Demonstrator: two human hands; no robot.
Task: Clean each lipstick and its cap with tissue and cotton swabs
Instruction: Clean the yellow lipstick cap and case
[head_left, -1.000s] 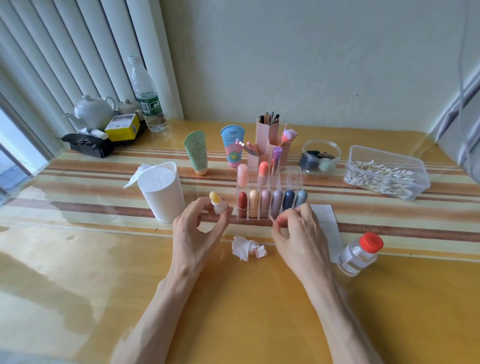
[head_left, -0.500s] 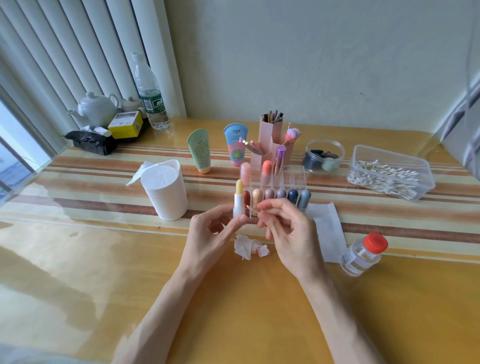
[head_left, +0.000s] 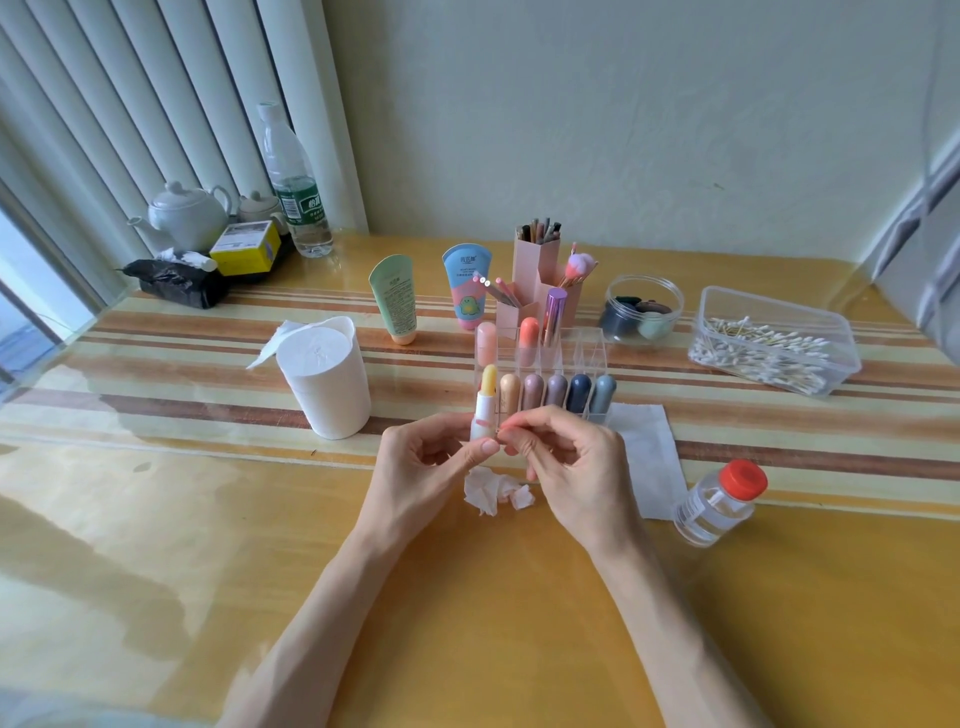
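Observation:
My left hand (head_left: 421, 462) holds a yellow lipstick (head_left: 485, 400) upright by its white base, just in front of the clear organizer (head_left: 592, 358). My right hand (head_left: 576, 467) pinches a thin cotton swab (head_left: 506, 425) with its tip against the lipstick's base. Several capped lipsticks (head_left: 556, 389) stand in the organizer's front row, and two pink ones (head_left: 529, 340) stand behind. A crumpled tissue (head_left: 496, 491) lies on the table below my hands. No cap for the yellow lipstick is visible.
A tissue roll (head_left: 324, 379) stands at the left, a flat tissue (head_left: 647, 457) and a red-capped bottle (head_left: 722, 504) at the right. A box of cotton swabs (head_left: 769, 343), a jar (head_left: 644, 309), a brush holder (head_left: 535, 270) and two tubes (head_left: 395, 301) stand behind.
My left hand turned the yellow lipstick upright and brought it toward the middle. My right hand rose from the table by the organizer and brought the swab to the lipstick.

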